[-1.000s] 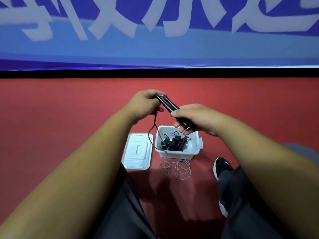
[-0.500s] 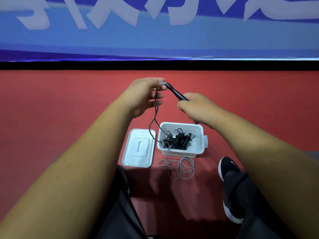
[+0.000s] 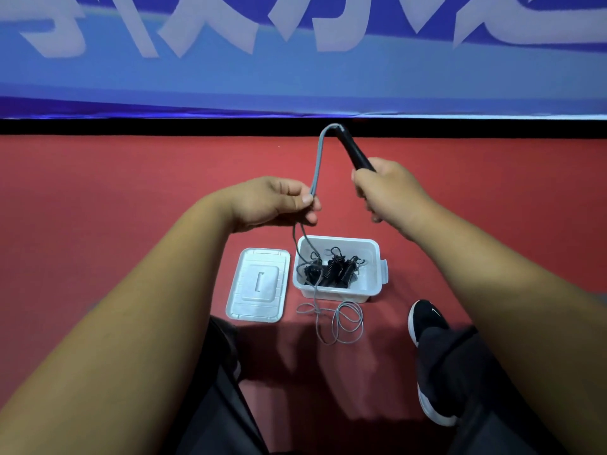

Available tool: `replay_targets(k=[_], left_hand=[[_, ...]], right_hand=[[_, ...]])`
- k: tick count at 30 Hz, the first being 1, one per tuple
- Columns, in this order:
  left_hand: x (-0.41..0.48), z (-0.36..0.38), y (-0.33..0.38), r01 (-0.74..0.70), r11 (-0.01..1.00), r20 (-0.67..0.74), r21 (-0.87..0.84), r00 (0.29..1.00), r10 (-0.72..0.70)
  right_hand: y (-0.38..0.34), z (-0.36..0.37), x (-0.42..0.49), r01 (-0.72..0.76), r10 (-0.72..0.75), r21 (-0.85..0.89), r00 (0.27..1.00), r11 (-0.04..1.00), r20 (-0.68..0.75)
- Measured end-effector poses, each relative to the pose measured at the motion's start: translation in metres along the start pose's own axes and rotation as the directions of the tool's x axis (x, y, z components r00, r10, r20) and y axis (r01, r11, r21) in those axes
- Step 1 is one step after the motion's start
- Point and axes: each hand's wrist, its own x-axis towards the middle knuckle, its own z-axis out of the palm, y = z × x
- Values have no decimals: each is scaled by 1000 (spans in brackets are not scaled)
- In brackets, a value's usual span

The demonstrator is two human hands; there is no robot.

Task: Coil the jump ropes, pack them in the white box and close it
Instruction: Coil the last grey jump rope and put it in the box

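My right hand [image 3: 389, 192] grips the black handles [image 3: 354, 151] of a jump rope, which point up and to the left. A grey rope [image 3: 318, 162] arcs from the handle tips down into my left hand [image 3: 279, 201], which pinches it between thumb and fingers. Below that hand the rope hangs down past the open white box [image 3: 374, 257] and ends in loose loops [image 3: 341, 321] on the red floor in front of it. Inside the box lie several coiled black jump ropes [image 3: 331, 270]. The white lid [image 3: 259, 285] lies flat to the left of the box.
A black shoe [image 3: 427, 326] and dark trouser legs stand at the lower right and lower middle. A blue banner with white characters [image 3: 295, 60] runs along the wall behind the red floor, above a black strip.
My hands have drawn apart: the right one has moved right with the handles, the left one has slid down along the rope, so a longer arc of grey rope shows between them.
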Motion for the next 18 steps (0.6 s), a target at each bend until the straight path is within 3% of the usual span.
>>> replay_targets(k=[4, 7, 18], left_hand=[[-9, 11, 27, -92, 993, -158, -69, 984, 80], [-25, 7, 76, -207, 978, -285, -25, 939, 191], [-125, 0, 329, -534, 833, -493, 145, 690, 529]], right_hand=[[-19, -18, -8, -19, 27, 130, 998, 991, -58], [-47, -36, -12, 8, 10, 164, 994, 986, -109], [-236, -122, -44, 228, -180, 290, 967, 929, -182]])
